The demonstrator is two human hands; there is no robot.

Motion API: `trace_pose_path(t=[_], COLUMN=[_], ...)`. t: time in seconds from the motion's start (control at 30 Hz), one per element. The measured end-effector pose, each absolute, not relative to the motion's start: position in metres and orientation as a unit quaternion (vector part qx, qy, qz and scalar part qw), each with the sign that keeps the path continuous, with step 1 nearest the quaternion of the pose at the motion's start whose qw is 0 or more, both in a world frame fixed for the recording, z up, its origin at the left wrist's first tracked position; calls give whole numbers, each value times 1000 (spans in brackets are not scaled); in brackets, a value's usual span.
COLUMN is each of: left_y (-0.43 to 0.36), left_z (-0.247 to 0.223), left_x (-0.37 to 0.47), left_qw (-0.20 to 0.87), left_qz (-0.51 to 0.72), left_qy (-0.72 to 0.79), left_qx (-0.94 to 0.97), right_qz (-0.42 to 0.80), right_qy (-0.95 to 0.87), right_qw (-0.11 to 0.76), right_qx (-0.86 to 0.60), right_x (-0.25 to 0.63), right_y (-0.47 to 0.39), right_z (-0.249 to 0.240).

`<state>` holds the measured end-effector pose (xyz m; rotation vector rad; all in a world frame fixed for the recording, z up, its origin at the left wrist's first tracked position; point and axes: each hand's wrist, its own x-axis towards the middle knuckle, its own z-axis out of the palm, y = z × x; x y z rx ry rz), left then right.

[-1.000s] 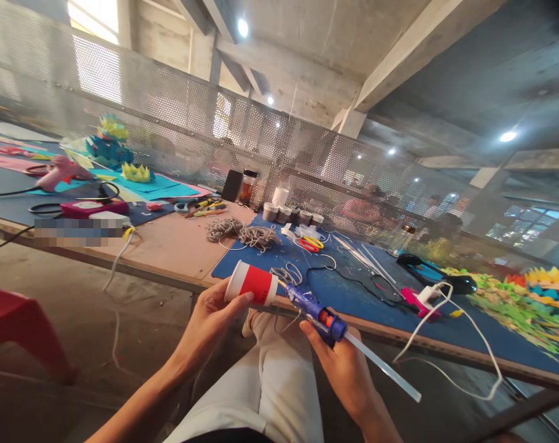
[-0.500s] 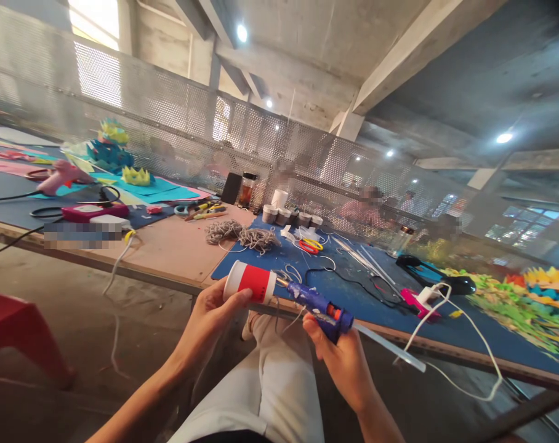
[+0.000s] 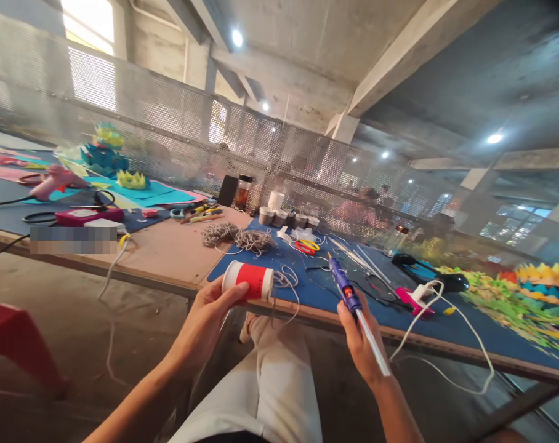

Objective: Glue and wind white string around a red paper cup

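My left hand [image 3: 221, 304] is closed around a paper cup [image 3: 254, 281], white with a red band, tilted on its side above the table's front edge. Thin cord [image 3: 286, 278] shows by the cup's right end. Off to the right, my right hand [image 3: 360, 335] grips a blue hot glue gun [image 3: 341, 283], its nozzle pointing up and away from me. A long clear glue stick [image 3: 373, 341] sticks out of the gun's back end. Cup and nozzle are well apart.
Bundles of grey cord [image 3: 256, 241], scissors [image 3: 307, 247] and several small cups [image 3: 280, 217] lie farther back on the table. A pink power strip [image 3: 413, 299] with a white cable stands at right. Another glue gun [image 3: 55, 181] rests at left. A red stool [image 3: 16, 338] is on the floor.
The glue gun in my right hand has moved right, away from the cup, and swung its nozzle from pointing left to pointing up. My left hand still holds the cup in nearly the same place.
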<state>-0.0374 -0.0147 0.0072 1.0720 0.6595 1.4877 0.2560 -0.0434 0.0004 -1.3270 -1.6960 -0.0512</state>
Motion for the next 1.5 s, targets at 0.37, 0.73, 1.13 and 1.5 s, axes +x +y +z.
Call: trace_pose_path(t=[0.37,0.73,1.13,1.5], left_y=[-13,-13,-15,-17], left_z=[7,6,9,13], left_x=[-32,-32,-32,-42], left_qw=[572,568,572,561], left_qz=[627,625,625,654], left_qy=[266,270,262,257], left_qx=[457,462,461,438], right_qz=[-235,-211,-10,437], right_qy=[-713,-736,-745,-677], right_qw=[207,145,475,453], right_qx=[-627,-627,-469,-381], right_x=[303,297,221,151], right_y=[5,32,-30,-44], right_z=[-29,-25,2,3])
